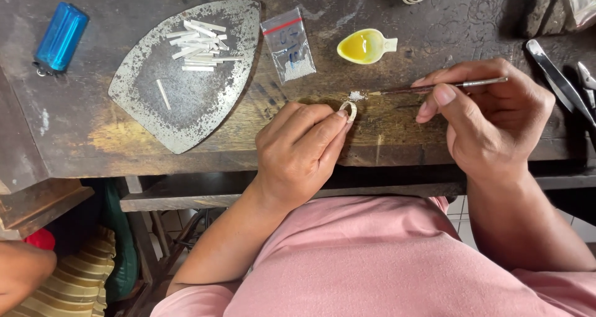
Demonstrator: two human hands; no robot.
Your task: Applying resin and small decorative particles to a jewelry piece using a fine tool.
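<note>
Ring [348, 109] is sitting pinched at the fingertips of the left hand [298, 152], held against the dark wooden bench [74, 131] near its front edge. That hand's fingers are curling together, clamped on the ring, with the knuckles facing up. The right hand [490, 121] is gripping a thin brush [434, 87] between thumb and bent fingers, closed tight around its metal ferrule; the brush is lying almost level, its tip reaching a small white pile of powder [356, 96] just beside the ring.

Behind the ring, a yellow spoon-shaped dish [366, 46] is resting on the bench, and a small clear bag [288, 44] with a red strip is lying to its left. Farther left, a worn iron-shaped metal plate [186, 75] is carrying a heap of white strips [198, 44]. A blue lighter [61, 37] is lying near the far left edge. Tweezers [559, 81] are lying beyond the right hand. Nothing is covering the ring except the fingertips around it.

It is looking small, pale and silvery, a thin open band standing on edge.
</note>
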